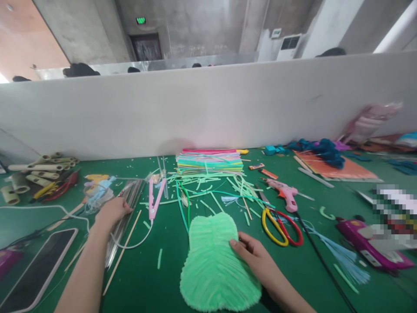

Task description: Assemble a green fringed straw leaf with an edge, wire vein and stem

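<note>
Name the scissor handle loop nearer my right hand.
The yellow loop, left of its partner; the red loop sits farther from the right hand.

From the leaf [215, 269], stems [210, 163] lie on the table [172, 248] at twelve o'clock, scissors [282, 228] at two. The phone [39, 269] lies at nine.

This looks like a craft workshop set up inside a bare, unfinished-looking hall. The green tabletop [172, 269] is strewn with scissors [269, 210], a pink glue gun [288, 193], a stack of coloured pipe cleaners [210, 163] and fuzzy offcuts [159, 258], around a fuzzy green piece [218, 265]. Behind stands a pale partition [208, 108], with dark rounded tops (heads, it seems, of other people) above its edge, and farther back raw grey walls [208, 26] and a lit green sign [141, 20]
</note>
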A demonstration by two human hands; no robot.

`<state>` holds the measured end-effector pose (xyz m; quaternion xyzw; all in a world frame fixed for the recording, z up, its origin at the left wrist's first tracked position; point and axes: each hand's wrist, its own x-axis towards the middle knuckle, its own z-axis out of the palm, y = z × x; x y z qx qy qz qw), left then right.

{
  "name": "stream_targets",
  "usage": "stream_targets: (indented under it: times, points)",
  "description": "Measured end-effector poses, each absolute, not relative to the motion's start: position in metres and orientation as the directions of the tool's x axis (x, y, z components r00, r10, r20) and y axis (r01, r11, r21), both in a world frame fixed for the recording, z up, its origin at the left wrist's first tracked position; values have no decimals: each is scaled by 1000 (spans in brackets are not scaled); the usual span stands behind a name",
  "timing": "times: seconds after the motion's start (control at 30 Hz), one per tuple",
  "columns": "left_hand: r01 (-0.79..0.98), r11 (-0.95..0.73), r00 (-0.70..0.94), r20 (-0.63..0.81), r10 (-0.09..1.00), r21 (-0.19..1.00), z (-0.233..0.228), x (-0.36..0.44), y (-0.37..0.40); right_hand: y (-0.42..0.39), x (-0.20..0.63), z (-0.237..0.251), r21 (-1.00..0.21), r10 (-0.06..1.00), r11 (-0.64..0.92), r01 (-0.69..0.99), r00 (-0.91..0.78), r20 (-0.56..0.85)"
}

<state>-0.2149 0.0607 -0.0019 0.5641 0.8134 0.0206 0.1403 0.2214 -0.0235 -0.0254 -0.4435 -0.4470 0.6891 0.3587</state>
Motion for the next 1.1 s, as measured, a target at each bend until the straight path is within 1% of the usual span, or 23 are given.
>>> stream_targets:
  times: [0.13,0.27,0.37,0.53,0.8,0.93,1.1]
  points:
    - [912,381,-337,-251,908,153,-2,-212,58,-24,221,-26,-933,885,-349,-90,-359,-296]
    - [916,374,-346,-186,920,144,-3,-204,53,-23,221,-26,-935,886,-347,-74,-352,-301]
    - [927,342,-320,-153,935,154,-4,-198,50,-23,221,-25,-939,892,-339,-51,-336,-303]
    - [929,338,-318,-141,937,152,-4,-193,48,-24,220,-24,-942,902,-336,-14,-292,-318]
    - [916,393,-376,-168,911,77,-2,-181,52,-24,219,-25,-935,897,-354,-11,-289,-336]
    - [908,418,-409,-139,902,40,1,-176,53,-24,218,-25,-938,898,-347,-8,-292,-329]
    - [910,410,-404,-96,910,62,2,-176,50,-23,218,-22,-942,899,-335,13,-293,-324]
